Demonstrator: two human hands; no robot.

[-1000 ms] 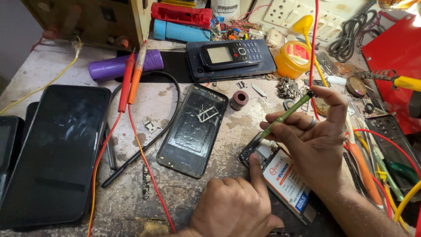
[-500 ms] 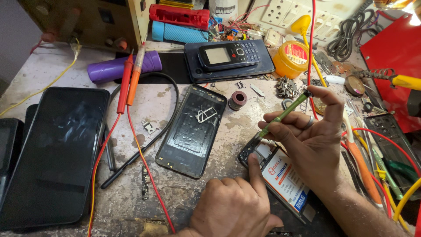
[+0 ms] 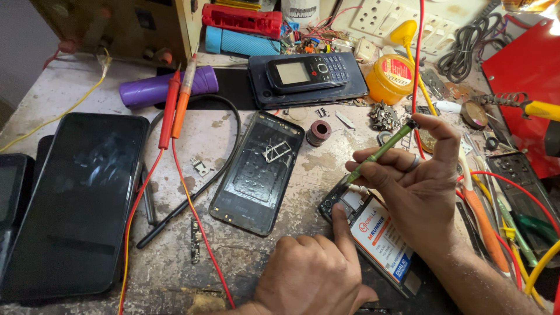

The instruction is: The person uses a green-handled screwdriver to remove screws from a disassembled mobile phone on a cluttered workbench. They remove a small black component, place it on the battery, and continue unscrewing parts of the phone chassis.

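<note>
The worktop (image 3: 233,256) looks rough, stained and matt. The large phone's screen (image 3: 76,198) is glossy black glass. The open back cover (image 3: 256,169) looks like dull plastic.

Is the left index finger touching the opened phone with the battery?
Touching. The head view shows the left hand with its index fingertip pressed on the opened phone beside the white battery label, while the right hand works the green screwdriver at its top edge.

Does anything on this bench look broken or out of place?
Yes. The black phone back cover lies empty with loose metal bits inside, and the opened phone with the white battery is under the left hand and right hand.
</note>
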